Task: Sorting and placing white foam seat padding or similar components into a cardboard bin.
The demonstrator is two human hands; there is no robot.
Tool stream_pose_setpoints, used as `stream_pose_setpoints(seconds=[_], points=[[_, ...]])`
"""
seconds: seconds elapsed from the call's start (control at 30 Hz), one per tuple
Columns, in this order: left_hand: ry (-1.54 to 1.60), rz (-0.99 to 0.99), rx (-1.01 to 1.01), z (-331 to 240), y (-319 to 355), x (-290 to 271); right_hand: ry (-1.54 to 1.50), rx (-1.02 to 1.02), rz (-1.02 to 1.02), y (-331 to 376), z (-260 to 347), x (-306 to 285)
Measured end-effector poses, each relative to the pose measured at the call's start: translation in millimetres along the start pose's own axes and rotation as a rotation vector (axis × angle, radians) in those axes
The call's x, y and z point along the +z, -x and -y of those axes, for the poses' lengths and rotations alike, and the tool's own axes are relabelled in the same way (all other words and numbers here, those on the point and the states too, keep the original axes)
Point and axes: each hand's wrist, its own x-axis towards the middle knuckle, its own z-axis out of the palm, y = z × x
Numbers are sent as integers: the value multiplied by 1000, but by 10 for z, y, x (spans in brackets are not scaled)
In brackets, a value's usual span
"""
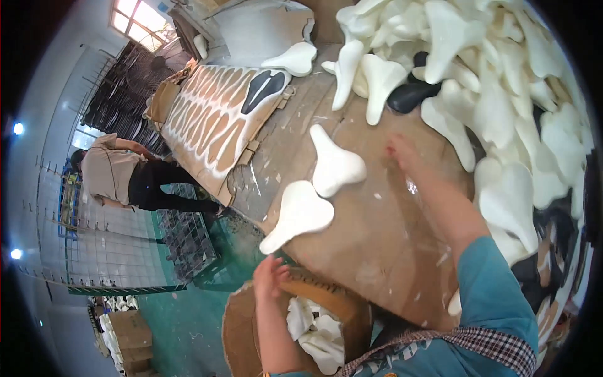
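Observation:
Two white foam bicycle saddle pads lie side by side on the brown cardboard-covered table. The nearer saddle pad [299, 214] has its narrow nose pointing toward me, just past the fingers of my left hand [270, 278]. That hand is open and holds nothing, above the edge of a cardboard box. The other saddle pad [336, 164] lies with its nose pointing away. My right hand [403, 154] reaches over the table to the right of the pads, apart from them. Its fingers are smeared by motion, and nothing shows in them.
A big heap of white saddle pads [496, 107] fills the right side, with a black saddle pad [411, 96] among them. An open cardboard box [242, 323] holds white pieces below. Ahead lies a paint-marked board [210, 119]. A person [119, 169] bends over at the left.

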Motion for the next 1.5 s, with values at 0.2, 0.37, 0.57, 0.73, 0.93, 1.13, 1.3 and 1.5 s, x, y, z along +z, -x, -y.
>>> stream_pose_setpoints(seconds=[0.2, 0.37, 0.57, 0.73, 0.93, 1.13, 1.3, 1.5], points=[[374, -269, -172, 138, -797, 1119, -61, -108, -143, -1278, 380, 301], [471, -371, 10, 126, -1026, 1168, -178, -4, 246, -1388, 726, 457], [588, -234, 199, -178, -475, 1374, -67, -283, 362, -1221, 1150, 169], [507, -34, 263, -480, -649, 1528, 484, -346, 30, -1852, 1307, 143], [298, 323, -43, -601, -1048, 2254, 382, -404, 55, -2259, 1224, 110], [106, 413, -109, -771, -1069, 2503, 320, -340, 215, -2506, 1318, 78], [129, 458, -130, -700, -1162, 2571, 352, -444, 310, -1972, 1171, 463], [94, 494, -33, -679, -1109, 2759, 440, -631, 249, -2015, 1148, 482]])
